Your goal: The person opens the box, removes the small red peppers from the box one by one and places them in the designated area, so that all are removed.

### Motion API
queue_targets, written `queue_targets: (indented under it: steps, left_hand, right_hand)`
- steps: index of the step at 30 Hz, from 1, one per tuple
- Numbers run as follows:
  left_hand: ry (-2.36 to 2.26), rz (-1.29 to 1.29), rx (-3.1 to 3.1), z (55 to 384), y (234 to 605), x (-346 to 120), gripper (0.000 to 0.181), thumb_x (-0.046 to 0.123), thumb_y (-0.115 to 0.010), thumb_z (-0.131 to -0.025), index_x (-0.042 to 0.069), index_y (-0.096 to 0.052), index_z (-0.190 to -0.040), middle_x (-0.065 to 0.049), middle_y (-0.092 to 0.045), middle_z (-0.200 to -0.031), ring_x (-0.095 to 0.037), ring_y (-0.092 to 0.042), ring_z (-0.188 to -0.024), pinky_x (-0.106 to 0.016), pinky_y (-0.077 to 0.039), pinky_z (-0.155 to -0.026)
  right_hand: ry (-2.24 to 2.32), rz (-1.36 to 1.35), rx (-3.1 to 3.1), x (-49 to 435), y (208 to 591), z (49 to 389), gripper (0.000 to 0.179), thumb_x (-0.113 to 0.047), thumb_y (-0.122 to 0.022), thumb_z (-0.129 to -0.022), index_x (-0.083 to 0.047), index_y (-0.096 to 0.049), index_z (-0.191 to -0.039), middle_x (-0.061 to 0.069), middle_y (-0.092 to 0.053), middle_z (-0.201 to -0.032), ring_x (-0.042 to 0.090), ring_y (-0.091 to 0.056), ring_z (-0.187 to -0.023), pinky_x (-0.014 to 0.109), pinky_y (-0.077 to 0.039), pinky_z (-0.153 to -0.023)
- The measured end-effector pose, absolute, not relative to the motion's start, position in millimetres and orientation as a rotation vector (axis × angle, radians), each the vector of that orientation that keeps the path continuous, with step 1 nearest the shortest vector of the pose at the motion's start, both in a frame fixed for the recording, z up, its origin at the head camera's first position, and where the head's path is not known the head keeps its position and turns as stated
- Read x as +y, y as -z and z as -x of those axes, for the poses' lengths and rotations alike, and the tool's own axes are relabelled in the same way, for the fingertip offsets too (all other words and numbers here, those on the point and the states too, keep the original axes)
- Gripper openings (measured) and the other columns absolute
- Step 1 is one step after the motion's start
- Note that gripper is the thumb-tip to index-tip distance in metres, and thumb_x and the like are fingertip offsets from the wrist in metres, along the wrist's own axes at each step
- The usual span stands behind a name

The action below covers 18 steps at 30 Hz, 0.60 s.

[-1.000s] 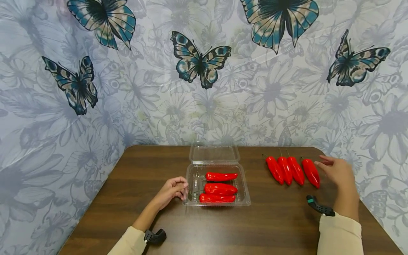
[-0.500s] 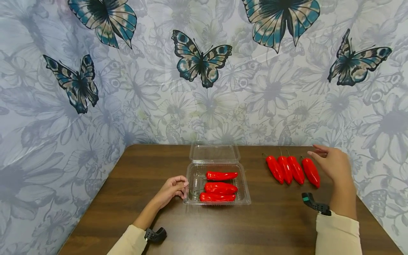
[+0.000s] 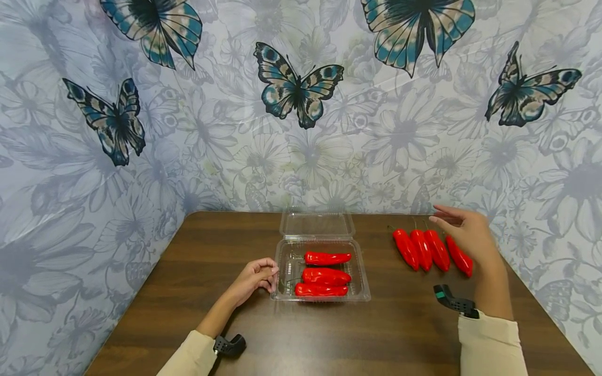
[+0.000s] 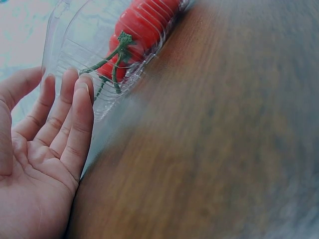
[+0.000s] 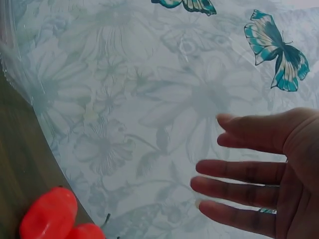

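Observation:
A clear plastic clamshell container (image 3: 361, 277) lies on the table with its lid raised at the back. Several red peppers (image 3: 326, 276) with green stems lie crosswise in it. My left hand (image 3: 251, 282) holds the container's left rim, thumb on the edge and fingers (image 4: 79, 124) against the outer wall. To the right, several more red peppers (image 3: 420, 249) lie side by side, stems to the back. My right hand (image 3: 463, 232) hovers over the rightmost pepper (image 3: 461, 257), partly hiding it. Its fingers (image 5: 239, 172) are stretched out, holding nothing in the right wrist view.
The brown wooden table (image 3: 301, 334) runs back to a butterfly-patterned wall cloth (image 3: 310, 162). The raised lid (image 3: 317, 224) stands near the table's back edge. A black wrist device (image 3: 230, 345) is worn on the left wrist, another device (image 3: 456, 303) on the right.
My right hand has moved left and slightly back, from beside the rightmost pepper to over it. The left hand, container and peppers stay put.

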<state>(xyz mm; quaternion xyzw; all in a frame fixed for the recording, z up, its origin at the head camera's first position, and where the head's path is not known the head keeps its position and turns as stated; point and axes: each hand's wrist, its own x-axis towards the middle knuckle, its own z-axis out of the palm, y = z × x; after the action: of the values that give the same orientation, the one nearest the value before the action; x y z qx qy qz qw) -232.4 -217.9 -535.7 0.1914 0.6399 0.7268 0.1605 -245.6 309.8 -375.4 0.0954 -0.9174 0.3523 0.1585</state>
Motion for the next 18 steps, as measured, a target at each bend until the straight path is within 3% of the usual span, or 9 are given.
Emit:
queue_targets:
  steps: [2, 4, 8, 14, 18]
  left_hand:
    - [-2.077, -0.541, 1.827, 232.5, 535.1, -218.1, 0.032, 0.011, -0.056, -0.104, -0.019, -0.048, -0.112, -0.006, -0.064, -0.08, -0.017, -0.066, -0.064, -0.027, -0.057, -0.06]
    - [-2.075, -0.538, 1.828, 232.6, 534.7, -218.6, 0.031, 0.011, -0.056, -0.104, -0.019, -0.049, -0.112, -0.006, -0.064, -0.08, -0.017, -0.066, -0.064, -0.027, -0.057, -0.06]
    - [-2.075, -0.553, 1.83, 234.0, 533.8, -219.2, 0.028, 0.01, -0.056, -0.104, -0.017, -0.05, -0.11, -0.005, -0.065, -0.08, -0.016, -0.065, -0.065, -0.027, -0.057, -0.061]
    - [-2.082, -0.557, 1.827, 234.2, 533.4, -218.5, 0.025, 0.009, -0.055, -0.104, -0.015, -0.051, -0.109, -0.004, -0.065, -0.08, -0.015, -0.065, -0.064, -0.026, -0.057, -0.06]
    - [-2.081, -0.556, 1.808, 232.8, 534.3, -217.6, 0.021, 0.01, -0.056, -0.104, -0.011, -0.054, -0.107, -0.004, -0.065, -0.08, -0.016, -0.066, -0.065, -0.027, -0.057, -0.061]
  right_hand:
    - [-1.112, -0.304, -2.609, 305.8, 374.1, 246.9, 0.047, -0.03, -0.068, -0.099, -0.003, -0.062, -0.138, 0.02, -0.071, -0.118, 0.0, -0.069, -0.089, 0.01, -0.05, -0.073]
    - [-1.183, -0.337, -2.593, 302.0, 373.3, 247.3, 0.048, -0.03, -0.069, -0.098, -0.005, -0.061, -0.139, 0.015, -0.072, -0.119, -0.01, -0.064, -0.088, 0.009, -0.051, -0.073]
    - [-1.256, -0.362, -2.571, 292.8, 370.6, 246.8, 0.047, -0.031, -0.07, -0.098, -0.01, -0.062, -0.14, 0.008, -0.072, -0.122, -0.007, -0.066, -0.091, 0.011, -0.052, -0.075]
    - [-1.325, -0.403, -2.547, 271.5, 366.4, 247.7, 0.042, -0.028, -0.071, -0.097, -0.016, -0.065, -0.138, 0.012, -0.07, -0.125, -0.002, -0.068, -0.096, 0.012, -0.052, -0.079]
    - [-1.33, -0.469, -2.546, 255.8, 368.3, 249.2, 0.042, -0.028, -0.072, -0.096, -0.018, -0.066, -0.136, 0.008, -0.071, -0.124, 0.006, -0.07, -0.097, 0.015, -0.053, -0.08]
